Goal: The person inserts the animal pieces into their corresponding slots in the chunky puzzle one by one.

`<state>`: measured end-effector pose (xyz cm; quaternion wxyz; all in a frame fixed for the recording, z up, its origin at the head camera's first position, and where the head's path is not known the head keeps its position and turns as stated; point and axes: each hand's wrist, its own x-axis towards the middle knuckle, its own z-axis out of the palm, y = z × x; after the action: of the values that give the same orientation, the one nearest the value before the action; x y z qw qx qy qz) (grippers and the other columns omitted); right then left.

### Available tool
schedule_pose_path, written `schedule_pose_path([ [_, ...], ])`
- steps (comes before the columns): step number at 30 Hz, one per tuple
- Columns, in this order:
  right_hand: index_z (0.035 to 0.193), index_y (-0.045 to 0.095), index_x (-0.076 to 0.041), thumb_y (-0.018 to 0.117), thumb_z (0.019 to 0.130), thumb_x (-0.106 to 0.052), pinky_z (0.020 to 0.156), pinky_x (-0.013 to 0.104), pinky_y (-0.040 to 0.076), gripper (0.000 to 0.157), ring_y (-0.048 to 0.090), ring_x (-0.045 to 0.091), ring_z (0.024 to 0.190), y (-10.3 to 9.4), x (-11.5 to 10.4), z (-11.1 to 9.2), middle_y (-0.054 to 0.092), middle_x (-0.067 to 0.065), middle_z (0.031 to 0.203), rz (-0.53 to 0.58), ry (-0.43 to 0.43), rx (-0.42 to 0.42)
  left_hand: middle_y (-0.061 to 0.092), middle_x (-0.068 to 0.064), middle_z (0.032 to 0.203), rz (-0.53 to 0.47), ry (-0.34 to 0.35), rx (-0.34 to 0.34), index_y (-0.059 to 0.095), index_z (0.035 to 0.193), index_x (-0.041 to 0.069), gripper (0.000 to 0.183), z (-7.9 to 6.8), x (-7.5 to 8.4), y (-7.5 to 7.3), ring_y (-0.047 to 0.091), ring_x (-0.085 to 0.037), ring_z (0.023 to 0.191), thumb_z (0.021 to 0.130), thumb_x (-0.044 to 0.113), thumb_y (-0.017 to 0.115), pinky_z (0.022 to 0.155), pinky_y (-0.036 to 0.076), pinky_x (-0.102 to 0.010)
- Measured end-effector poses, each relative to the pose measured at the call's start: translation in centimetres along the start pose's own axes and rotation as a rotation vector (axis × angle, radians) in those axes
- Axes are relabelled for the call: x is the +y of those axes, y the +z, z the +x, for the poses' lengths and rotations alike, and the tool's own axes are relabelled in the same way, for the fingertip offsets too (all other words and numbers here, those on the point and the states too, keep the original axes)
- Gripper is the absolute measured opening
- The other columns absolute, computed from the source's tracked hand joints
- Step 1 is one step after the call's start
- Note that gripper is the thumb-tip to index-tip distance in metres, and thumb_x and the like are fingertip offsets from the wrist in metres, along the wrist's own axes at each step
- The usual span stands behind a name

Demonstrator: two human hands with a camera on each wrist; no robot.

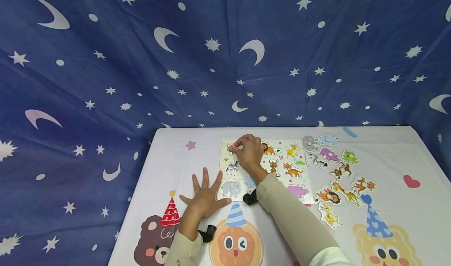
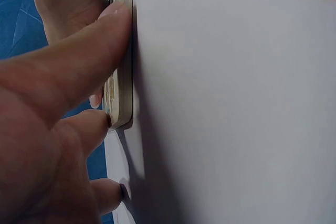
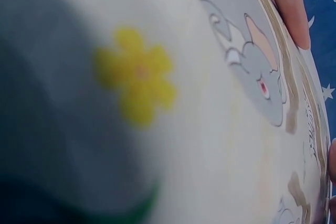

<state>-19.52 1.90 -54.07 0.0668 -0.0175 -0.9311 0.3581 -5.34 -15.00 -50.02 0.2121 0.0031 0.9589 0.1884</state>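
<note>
A pale animal puzzle board (image 1: 258,172) lies near the middle of the table, with a zebra, an elephant, a kangaroo and other animals pictured on it. My left hand (image 1: 205,200) is spread at the board's lower left corner, its thumb (image 2: 89,51) resting on the board's edge. Over the upper left picture, my right hand (image 1: 249,152) brings thumb and index finger together on a small puzzle piece (image 1: 230,145), mostly hidden under the fingers. In the right wrist view, the printed elephant (image 3: 257,72) shows close up, with fingertips beyond it.
Several loose knobbed pieces lie right of the board, among them a purple hippo (image 1: 329,154), a green frog (image 1: 349,156), a lion (image 1: 327,195) and a giraffe (image 1: 347,194). A white cloth (image 1: 387,152) with cartoon prints covers the table. A blue starry curtain (image 1: 197,62) hangs behind.
</note>
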Motion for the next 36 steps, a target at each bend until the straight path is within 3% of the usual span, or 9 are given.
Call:
schedule_pose_path([
  [10, 0.084, 0.073, -0.019, 0.083, 0.083, -0.045, 0.098, 0.051, 0.036, 0.028, 0.051, 0.029, 0.122, -0.3, 0.0, -0.1, 0.064, 0.001, 0.122, 0.000, 0.000, -0.028, -0.007, -0.014, 0.173, -0.007, 0.006, 0.008, 0.023, 0.162, 0.039, 0.093, 0.0, 0.0, 0.0, -0.013, -0.055, 0.153, 0.085, 0.065, 0.069, 0.087, -0.002, -0.098],
  [17, 0.098, 0.077, -0.018, 0.079, 0.088, -0.044, 0.102, 0.057, 0.033, 0.028, 0.048, 0.034, 0.129, -1.7, 0.4, 0.4, 0.062, 0.004, 0.134, 0.063, -0.027, -0.167, -0.007, -0.014, 0.173, -0.004, 0.001, 0.001, 0.022, 0.162, 0.040, 0.093, -0.2, -0.1, 0.0, -0.013, -0.054, 0.154, 0.086, 0.066, 0.069, 0.088, -0.001, -0.098],
  [22, 0.115, 0.076, -0.014, 0.077, 0.091, -0.035, 0.114, 0.054, 0.036, 0.032, 0.050, 0.035, 0.135, -3.7, 1.2, 0.7, 0.061, 0.008, 0.140, 0.204, -0.044, -0.267, -0.008, -0.013, 0.173, -0.010, 0.007, 0.001, 0.023, 0.162, 0.039, 0.093, -0.2, 0.0, 0.1, -0.014, -0.054, 0.154, 0.086, 0.066, 0.068, 0.088, -0.002, -0.098],
  [26, 0.123, 0.071, -0.012, 0.074, 0.094, -0.034, 0.113, 0.051, 0.043, 0.036, 0.054, 0.033, 0.135, -5.7, 2.4, 0.5, 0.060, 0.009, 0.140, 0.315, -0.027, -0.312, -0.008, -0.013, 0.173, -0.002, 0.002, 0.000, 0.022, 0.162, 0.039, 0.093, -0.2, 0.0, 0.1, -0.013, -0.054, 0.154, 0.086, 0.066, 0.068, 0.088, -0.002, -0.098],
  [32, 0.126, 0.070, -0.011, 0.072, 0.096, -0.036, 0.096, 0.048, 0.052, 0.039, 0.063, 0.031, 0.116, -9.2, 4.6, -0.2, 0.064, 0.011, 0.128, 0.336, -0.043, -0.296, -0.008, -0.014, 0.173, -0.004, -0.004, 0.003, 0.023, 0.162, 0.039, 0.094, -0.1, 0.1, 0.2, -0.013, -0.055, 0.153, 0.085, 0.064, 0.070, 0.087, -0.003, -0.098],
  [36, 0.126, 0.069, -0.011, 0.073, 0.095, -0.038, 0.097, 0.050, 0.053, 0.041, 0.064, 0.032, 0.120, -11.5, 5.7, -0.8, 0.065, 0.011, 0.129, 0.327, -0.018, -0.270, -0.008, -0.014, 0.173, -0.011, -0.001, 0.003, 0.022, 0.163, 0.039, 0.094, 0.0, 0.2, 0.3, -0.014, -0.054, 0.153, 0.085, 0.063, 0.070, 0.087, -0.004, -0.098],
])
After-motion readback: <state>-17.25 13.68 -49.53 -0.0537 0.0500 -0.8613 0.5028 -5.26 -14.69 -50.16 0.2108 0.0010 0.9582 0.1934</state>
